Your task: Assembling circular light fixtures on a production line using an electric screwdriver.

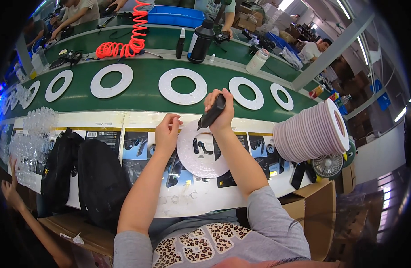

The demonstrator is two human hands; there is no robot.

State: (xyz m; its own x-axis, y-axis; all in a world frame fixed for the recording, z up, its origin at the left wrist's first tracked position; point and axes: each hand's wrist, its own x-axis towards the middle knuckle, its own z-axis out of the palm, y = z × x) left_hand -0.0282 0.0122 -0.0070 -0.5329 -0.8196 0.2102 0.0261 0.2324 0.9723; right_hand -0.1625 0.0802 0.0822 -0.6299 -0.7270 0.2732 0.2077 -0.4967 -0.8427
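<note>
A white ring-shaped board (201, 154) lies flat on the work table in front of me. My left hand (166, 133) pinches its upper left edge with the fingertips. My right hand (219, 110) grips a black pen-like tool (212, 111), its tip pointing down at the ring's upper inner rim. Several identical white rings (182, 85) lie in a row on the green conveyor belt (143, 100) just beyond.
A stack of white rings (312, 134) leans on its side at the right, a small fan (328, 164) beneath it. Black bags (87, 174) and clear plastic parts (33, 138) sit on the left. An orange coiled hose (129, 40), black bottle (201, 41) and other workers are beyond the belt. Another person's hand (11, 187) is at lower left.
</note>
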